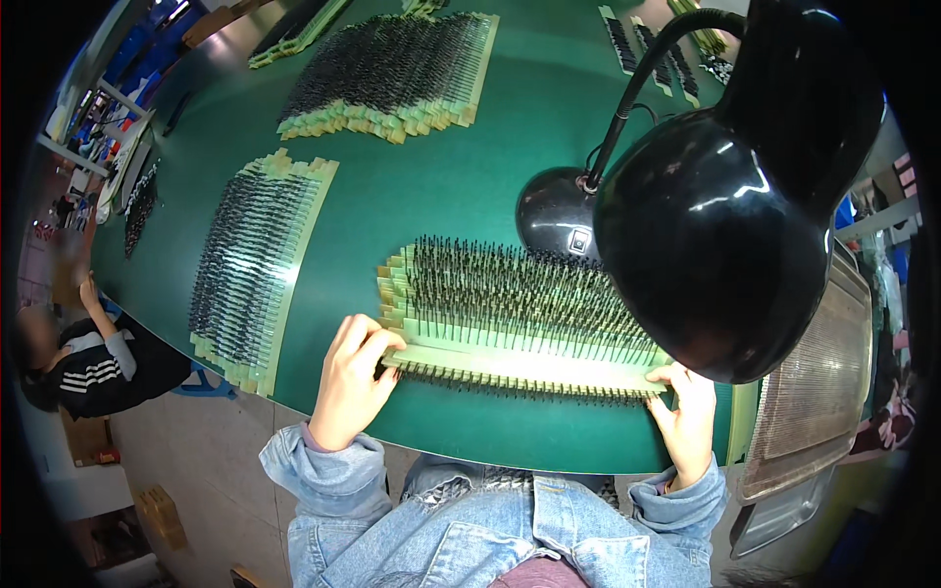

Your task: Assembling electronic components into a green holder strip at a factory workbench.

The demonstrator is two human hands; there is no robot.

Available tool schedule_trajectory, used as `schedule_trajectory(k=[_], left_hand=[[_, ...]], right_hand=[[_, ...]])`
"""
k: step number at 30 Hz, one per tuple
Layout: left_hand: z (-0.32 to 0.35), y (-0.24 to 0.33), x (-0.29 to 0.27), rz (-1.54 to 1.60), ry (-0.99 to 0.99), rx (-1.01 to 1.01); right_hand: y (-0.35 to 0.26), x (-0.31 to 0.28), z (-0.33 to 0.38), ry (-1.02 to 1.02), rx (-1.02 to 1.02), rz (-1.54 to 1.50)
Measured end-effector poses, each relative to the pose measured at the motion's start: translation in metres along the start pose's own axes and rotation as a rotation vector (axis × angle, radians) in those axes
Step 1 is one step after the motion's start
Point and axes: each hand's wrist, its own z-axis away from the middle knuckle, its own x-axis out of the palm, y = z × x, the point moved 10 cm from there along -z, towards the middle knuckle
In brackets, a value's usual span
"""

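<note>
A long pale green strip with a row of small dark parts along its near edge lies crosswise in front of me. My left hand is closed in a pinch on its left end. At the other end, the thumb and fingers of my right hand pinch the same strip. Directly behind it lies a batch of similar overlapping strips, their thin dark parts sticking up in rows. The black lamp head hides the right end of that batch.
A black desk lamp leans over the right side of the green table. More strip batches lie at the left and far side. A brown ribbed tray stands at right. Another person sits beyond the left edge.
</note>
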Motion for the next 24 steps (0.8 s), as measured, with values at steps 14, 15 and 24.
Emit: schedule_trajectory(k=[14, 15, 24], left_hand=[[0.017, 0.009, -0.015, -0.029, 0.202, -0.015], [0.020, 0.013, -0.013, -0.079, 0.213, -0.005], [0.032, 0.015, -0.009, -0.098, 0.296, -0.059]], right_hand=[[0.004, -0.013, -0.001, 0.060, 0.125, -0.178], [0.005, -0.012, 0.001, 0.047, 0.147, -0.164], [0.008, -0.009, 0.005, 0.057, 0.095, -0.180]])
